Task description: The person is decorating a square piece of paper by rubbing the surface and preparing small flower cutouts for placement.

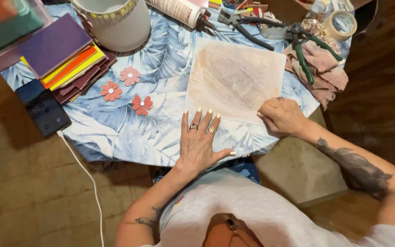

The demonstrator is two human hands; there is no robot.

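Two bare hands rest on the pale smudged sheet (235, 78), which lies on the leaf-print tablecloth (115, 132) at my twelve o'clock. I see the left hand (200, 139) lying flat, fingers spread, gripping nothing, with its fingertips touching the sheet's near edge. The right hand (282, 117), at two o'clock, is curled, fingers pinching the sheet's near right corner.
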